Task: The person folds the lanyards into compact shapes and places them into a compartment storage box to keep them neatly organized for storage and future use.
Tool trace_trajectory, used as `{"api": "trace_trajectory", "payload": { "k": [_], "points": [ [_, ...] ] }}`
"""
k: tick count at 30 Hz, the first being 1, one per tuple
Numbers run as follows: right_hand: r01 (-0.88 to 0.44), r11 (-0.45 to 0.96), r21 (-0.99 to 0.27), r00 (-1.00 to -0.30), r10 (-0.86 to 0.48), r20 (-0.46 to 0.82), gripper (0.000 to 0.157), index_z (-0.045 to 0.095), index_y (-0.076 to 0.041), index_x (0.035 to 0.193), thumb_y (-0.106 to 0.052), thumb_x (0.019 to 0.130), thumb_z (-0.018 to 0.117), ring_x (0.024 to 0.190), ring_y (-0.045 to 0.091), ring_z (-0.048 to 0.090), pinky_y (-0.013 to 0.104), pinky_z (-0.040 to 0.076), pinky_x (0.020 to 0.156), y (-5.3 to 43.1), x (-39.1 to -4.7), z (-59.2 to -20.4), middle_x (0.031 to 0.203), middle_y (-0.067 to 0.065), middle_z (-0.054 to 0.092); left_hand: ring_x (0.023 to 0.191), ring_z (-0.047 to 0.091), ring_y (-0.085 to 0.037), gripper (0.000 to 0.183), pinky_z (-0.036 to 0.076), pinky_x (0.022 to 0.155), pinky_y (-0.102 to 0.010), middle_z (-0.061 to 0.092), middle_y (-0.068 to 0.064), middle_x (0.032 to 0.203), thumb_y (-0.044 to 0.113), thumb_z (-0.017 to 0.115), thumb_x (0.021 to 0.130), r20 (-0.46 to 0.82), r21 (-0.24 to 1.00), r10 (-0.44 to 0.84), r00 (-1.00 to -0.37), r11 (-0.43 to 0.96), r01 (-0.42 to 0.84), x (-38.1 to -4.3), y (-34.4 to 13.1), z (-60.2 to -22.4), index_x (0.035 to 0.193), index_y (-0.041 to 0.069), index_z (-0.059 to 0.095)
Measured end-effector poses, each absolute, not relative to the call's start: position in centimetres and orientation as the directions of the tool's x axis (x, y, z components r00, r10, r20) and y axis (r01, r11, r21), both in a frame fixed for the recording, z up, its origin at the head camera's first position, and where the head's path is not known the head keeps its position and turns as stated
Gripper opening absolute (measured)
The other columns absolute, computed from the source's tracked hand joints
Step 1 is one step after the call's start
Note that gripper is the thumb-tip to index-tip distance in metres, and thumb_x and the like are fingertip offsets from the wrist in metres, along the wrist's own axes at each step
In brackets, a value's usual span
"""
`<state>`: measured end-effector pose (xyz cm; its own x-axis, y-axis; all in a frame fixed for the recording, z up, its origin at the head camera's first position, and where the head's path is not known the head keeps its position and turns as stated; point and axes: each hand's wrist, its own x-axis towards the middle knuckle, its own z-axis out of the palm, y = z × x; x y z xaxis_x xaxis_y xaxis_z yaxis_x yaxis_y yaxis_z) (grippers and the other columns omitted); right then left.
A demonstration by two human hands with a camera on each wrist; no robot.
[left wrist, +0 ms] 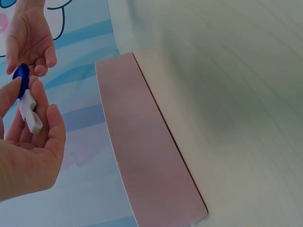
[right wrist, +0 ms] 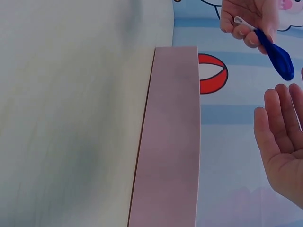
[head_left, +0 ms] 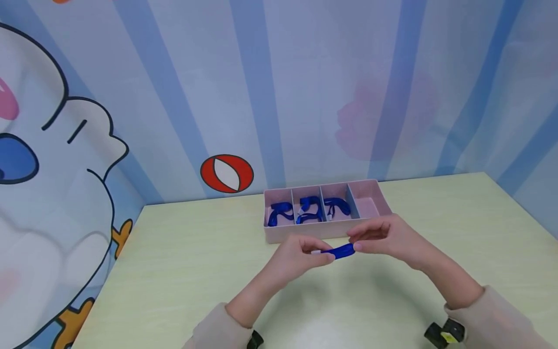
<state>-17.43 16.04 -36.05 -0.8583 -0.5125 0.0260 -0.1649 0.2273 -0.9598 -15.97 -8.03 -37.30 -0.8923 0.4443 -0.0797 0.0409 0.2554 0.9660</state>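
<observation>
A folded blue lanyard (head_left: 343, 251) with a white plastic clip (left wrist: 31, 116) is pinched between the thumb and fingers of my left hand (head_left: 293, 259). The clip end lies against the left fingers, while the looped end points toward my right hand (head_left: 394, 242). In the right wrist view, the right fingers (right wrist: 279, 113) are extended and loosely spread, close by the loop's tip. Both hands are in front of a pink divided box (head_left: 314, 232). Bundled blue lanyards lie in its three left compartments, such as one (head_left: 281, 212) at the far left; the right compartment shows a bare floor.
The box stands near the back edge of a pale wooden table (head_left: 196, 271). Behind it hangs a blue striped cartoon backdrop (head_left: 305, 97). Black wrist devices, one on the right sleeve (head_left: 492, 315), sit below the cuffs.
</observation>
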Motion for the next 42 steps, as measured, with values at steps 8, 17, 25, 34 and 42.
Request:
{"api": "trace_trajectory", "payload": {
  "k": [8, 17, 25, 34, 42],
  "points": [
    [-0.174, 0.279, -0.945, -0.919, -0.390, 0.054, 0.034, 0.060, 0.007, 0.114, -0.016, 0.089, 0.064, 0.091, 0.015, 0.064, 0.026, 0.053, 0.079, 17.7, -18.8, -35.4, 0.103, 0.007, 0.066, 0.075, 0.052, -0.014, 0.012, 0.041, 0.062, -0.024, 0.066, 0.001, 0.085, 0.014, 0.070, 0.083, -0.055, 0.967, 0.439, -0.897, 0.247, 0.062, -16.4, -8.0, -37.4, 0.093, 0.009, 0.074],
    [-0.142, 0.272, -0.952, -0.950, -0.308, 0.054, 0.019, 0.069, -0.016, 0.108, -0.021, 0.089, 0.064, 0.093, 0.009, 0.062, 0.022, 0.050, 0.082, 19.5, -21.3, -35.3, 0.103, -0.007, 0.067, 0.073, 0.053, -0.014, 0.013, 0.045, 0.063, -0.024, 0.066, 0.000, 0.087, 0.014, 0.069, 0.084, -0.042, 0.969, 0.419, -0.907, 0.237, 0.064, -16.8, -8.0, -37.7, 0.095, 0.008, 0.073],
    [-0.144, 0.295, -0.944, -0.963, -0.263, 0.065, 0.026, 0.065, -0.013, 0.112, -0.025, 0.090, 0.063, 0.096, 0.004, 0.060, 0.017, 0.049, 0.081, 21.0, -23.6, -35.7, 0.106, -0.012, 0.064, 0.074, 0.054, -0.013, 0.012, 0.049, 0.067, -0.030, 0.067, 0.003, 0.088, 0.019, 0.069, 0.085, -0.016, 0.964, 0.389, -0.921, 0.252, 0.090, -17.7, -7.9, -38.0, 0.095, 0.013, 0.073],
    [-0.111, 0.236, -0.965, -0.976, -0.210, 0.061, 0.024, 0.063, -0.014, 0.113, -0.024, 0.090, 0.062, 0.094, 0.002, 0.059, 0.019, 0.051, 0.079, 22.7, -26.0, -37.6, 0.103, -0.018, 0.062, 0.074, 0.052, -0.015, 0.014, 0.043, 0.060, -0.022, 0.067, 0.002, 0.093, 0.019, 0.069, 0.085, 0.011, 0.963, 0.355, -0.935, 0.248, 0.105, -18.7, -7.8, -38.3, 0.097, 0.011, 0.073],
    [-0.015, 0.334, -0.942, -0.989, -0.145, -0.035, 0.056, 0.043, 0.006, 0.132, -0.026, 0.090, 0.062, 0.085, -0.001, 0.059, 0.027, 0.053, 0.081, 23.1, -27.4, -39.1, 0.098, -0.015, 0.058, 0.075, 0.054, -0.014, 0.017, 0.050, 0.066, -0.029, 0.068, -0.002, 0.092, 0.018, 0.069, 0.085, 0.027, 0.968, 0.350, -0.936, 0.226, 0.112, -19.0, -7.4, -38.6, 0.100, 0.010, 0.073]
  ]
}}
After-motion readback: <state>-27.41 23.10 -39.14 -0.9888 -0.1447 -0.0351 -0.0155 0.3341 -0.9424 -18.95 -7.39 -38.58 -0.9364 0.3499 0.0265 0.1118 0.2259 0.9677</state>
